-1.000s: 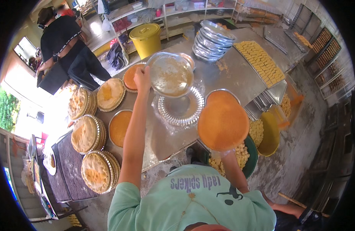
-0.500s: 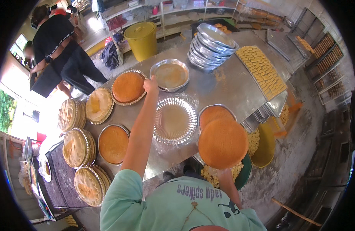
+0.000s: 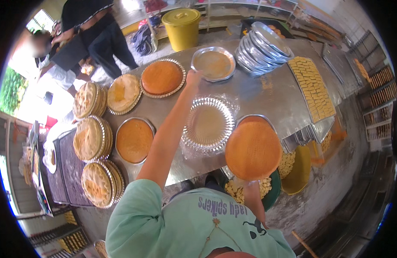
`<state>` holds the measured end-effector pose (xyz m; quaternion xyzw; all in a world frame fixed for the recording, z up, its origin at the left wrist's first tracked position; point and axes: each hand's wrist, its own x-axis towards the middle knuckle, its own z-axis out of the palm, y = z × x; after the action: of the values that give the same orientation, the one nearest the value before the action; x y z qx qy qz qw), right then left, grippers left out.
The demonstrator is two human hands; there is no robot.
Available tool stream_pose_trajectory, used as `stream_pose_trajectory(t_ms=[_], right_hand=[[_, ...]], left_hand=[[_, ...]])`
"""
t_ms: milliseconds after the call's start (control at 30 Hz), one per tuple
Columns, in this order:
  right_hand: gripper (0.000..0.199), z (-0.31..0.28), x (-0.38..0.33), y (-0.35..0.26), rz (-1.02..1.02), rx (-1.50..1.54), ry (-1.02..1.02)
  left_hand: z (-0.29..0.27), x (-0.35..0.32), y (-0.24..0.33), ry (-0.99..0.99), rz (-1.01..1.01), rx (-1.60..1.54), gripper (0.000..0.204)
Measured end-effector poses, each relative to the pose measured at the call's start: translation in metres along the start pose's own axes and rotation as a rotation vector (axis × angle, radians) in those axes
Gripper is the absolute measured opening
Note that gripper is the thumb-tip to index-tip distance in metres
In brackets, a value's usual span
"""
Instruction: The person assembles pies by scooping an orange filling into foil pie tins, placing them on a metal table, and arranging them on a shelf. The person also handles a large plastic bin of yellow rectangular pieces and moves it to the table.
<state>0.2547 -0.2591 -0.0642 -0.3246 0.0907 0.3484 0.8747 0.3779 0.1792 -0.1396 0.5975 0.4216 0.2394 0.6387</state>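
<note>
A long shiny metal table [image 3: 267, 92] is standing in a busy kitchen, with a big yellow bin with a lid [image 3: 182, 21] behind it. The person's left hand [image 3: 193, 78] is reaching far across the table. Its fingers are closing on the near rim of a round silver metal pan [image 3: 213, 63] that is sitting flat on the table. The pan is looking empty, with only a brown film inside.

The right hand is hiding under a big round orange-brown flat cake [image 3: 253, 150]. It is holding the cake up from below, near the table's front edge, so how far the fingers are spread cannot be seen. The cake is covering part of another pan with an orange cake inside [image 3: 251, 119].

Between the two arms, a crinkly silver foil tray [image 3: 208, 124] is lying on the table in clear plastic. A stack of silver pans [image 3: 265, 46] is leaning just beside the held pan. More orange cakes in foil trays [image 3: 162, 78] are resting to the left. Another person in dark clothes [image 3: 95, 30] is standing at the far side.
</note>
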Motion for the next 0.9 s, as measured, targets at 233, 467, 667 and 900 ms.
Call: stream_pose_trajectory(t_ms=[233, 467, 667, 900], right_hand=[[0.061, 0.032, 0.035, 0.031, 0.177, -0.038, -0.184], [0.062, 0.058, 0.042, 0.062, 0.294, -0.068, -0.307], [0.062, 0.063, 0.039, 0.068, 0.289, -0.075, -0.345], [0.062, 0.073, 0.04, 0.079, 0.268, -0.056, -0.419]], left_hand=[[-0.075, -0.123, -0.003, -0.119, 0.418, 1.312, 0.035], [-0.092, -0.163, 0.005, -0.128, 0.373, 1.281, 0.039], [-0.09, -0.162, 0.002, -0.118, 0.389, 1.262, 0.038], [-0.095, -0.162, 0.0, -0.165, 0.364, 1.18, 0.041]])
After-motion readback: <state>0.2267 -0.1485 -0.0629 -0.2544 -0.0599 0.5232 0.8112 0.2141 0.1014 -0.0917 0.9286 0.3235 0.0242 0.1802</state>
